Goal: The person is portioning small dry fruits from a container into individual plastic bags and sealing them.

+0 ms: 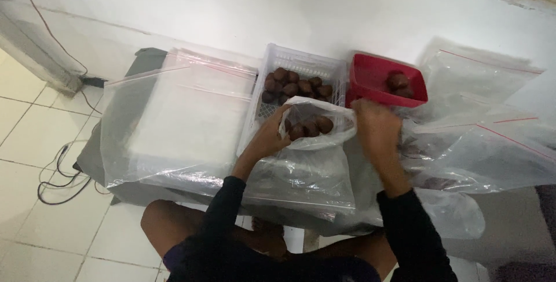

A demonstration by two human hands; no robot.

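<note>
A clear plastic bag (315, 111) holding several brown scaly fruits (313, 126) is held open over the low table. My left hand (271, 137) grips the bag's left rim. My right hand (373, 125) holds the right rim, beside a red tray (370, 79) with two of the same fruits (398, 82). Behind the bag stands a white slotted crate (301, 62) with several more brown fruits (295, 84).
Large clear zip bags with red seal strips lie spread at left (174, 114) and right (486, 119) over the table. A white wall rises behind. Black cables (58, 172) trail on the tiled floor at left. My knees show below the table edge.
</note>
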